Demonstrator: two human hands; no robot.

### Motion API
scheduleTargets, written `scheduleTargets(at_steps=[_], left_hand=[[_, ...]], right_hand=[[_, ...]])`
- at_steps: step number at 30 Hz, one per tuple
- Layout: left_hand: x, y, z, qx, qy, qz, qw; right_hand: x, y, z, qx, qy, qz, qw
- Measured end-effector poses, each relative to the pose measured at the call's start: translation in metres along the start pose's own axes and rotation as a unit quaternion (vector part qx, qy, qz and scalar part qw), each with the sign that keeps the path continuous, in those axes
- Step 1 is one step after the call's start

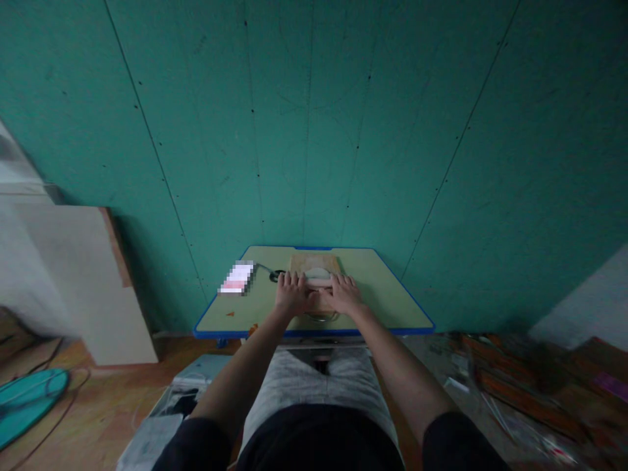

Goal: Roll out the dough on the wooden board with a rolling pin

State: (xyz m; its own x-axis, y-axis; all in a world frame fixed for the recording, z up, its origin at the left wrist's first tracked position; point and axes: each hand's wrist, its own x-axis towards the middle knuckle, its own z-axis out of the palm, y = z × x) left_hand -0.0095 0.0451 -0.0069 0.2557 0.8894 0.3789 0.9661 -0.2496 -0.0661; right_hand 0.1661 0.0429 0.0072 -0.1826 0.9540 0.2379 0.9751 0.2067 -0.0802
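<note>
A wooden board (299,263) lies on the small table, a metal handle (321,318) at its near edge. Across the board, between my hands, runs a pale rod that looks like a rolling pin (318,283). Just beyond it lies a flat, pale, rounded piece that looks like rolled dough (318,271). My left hand (293,296) bears on the pin's left end, fingers pointing forward over it. On the right end rests my right hand (345,296) in the same way. The palms and the pin's ends are hidden under the hands.
Left of the board lie black-handled scissors (276,275) and a blurred-out bright rectangle (238,277). The table (392,307) has a blue edge and stands against a green wall (304,131). A pale panel (93,281) leans at left. Piled clutter (524,386) covers the right floor.
</note>
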Motion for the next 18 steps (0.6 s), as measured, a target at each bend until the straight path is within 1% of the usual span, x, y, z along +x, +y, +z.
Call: scheduleTargets(at_steps=[7, 12, 18], left_hand=[[0.003, 0.000, -0.006, 0.000, -0.018, 0.004, 1.000], [0.007, 0.000, -0.007, -0.001, -0.025, 0.004, 1.000], [0.012, -0.001, -0.008, -0.019, -0.024, 0.003, 1.000]], right_hand=[[0.004, 0.000, 0.001, 0.002, -0.003, 0.011, 1.000], [0.009, 0.002, 0.002, 0.009, 0.002, 0.000, 1.000], [0.016, 0.003, -0.001, 0.007, -0.019, 0.005, 1.000]])
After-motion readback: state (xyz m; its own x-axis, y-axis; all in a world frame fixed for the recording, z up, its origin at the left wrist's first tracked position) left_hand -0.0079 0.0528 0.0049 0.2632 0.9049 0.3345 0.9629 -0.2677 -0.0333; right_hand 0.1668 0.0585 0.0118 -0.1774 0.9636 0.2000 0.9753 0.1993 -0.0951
